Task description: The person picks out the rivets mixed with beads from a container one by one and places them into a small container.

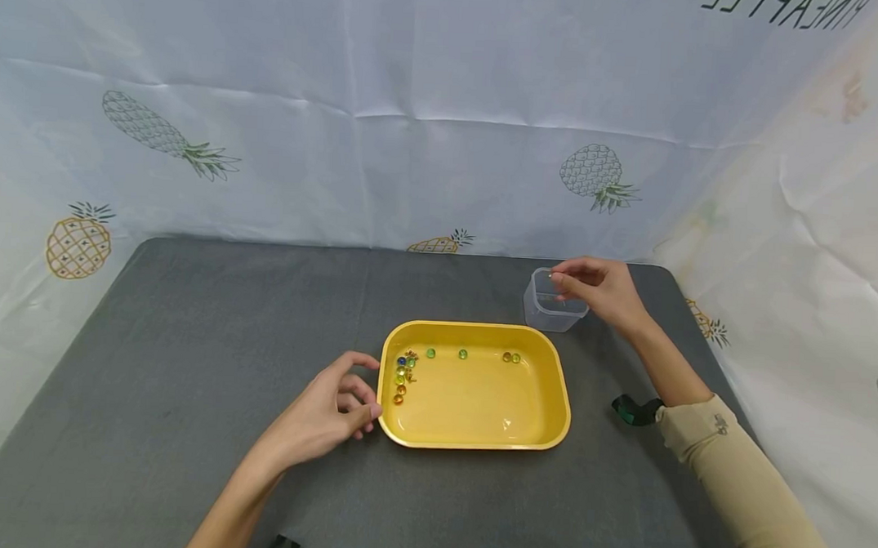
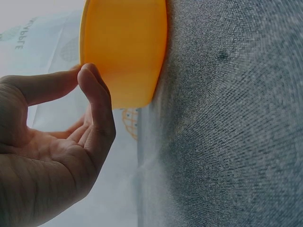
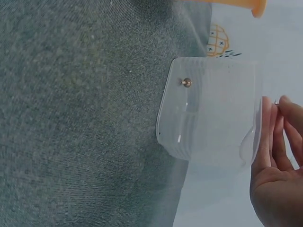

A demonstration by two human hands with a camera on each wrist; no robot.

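Note:
The left hand (image 1: 330,404) touches the left rim of the yellow tray (image 1: 475,448) with thumb and fingertips set apart and relaxed. Inside the tray, several colored glass marbles (image 1: 401,371) and small gold push pins (image 1: 410,376) cluster along the left side, and more marbles (image 1: 462,353) lie along the far wall. Over the rim of a clear plastic container (image 1: 551,319), the right hand (image 1: 600,289) pinches a small shiny push pin (image 3: 276,102) between thumb and index finger; most of it is hidden. One gold push pin (image 3: 186,82) shows through the container near its base.
A dark grey cloth covers the table (image 1: 207,362). Behind and at the sides hangs a white curtain (image 1: 447,78) printed with pineapples. A dark strap (image 1: 635,410) hangs by the right forearm.

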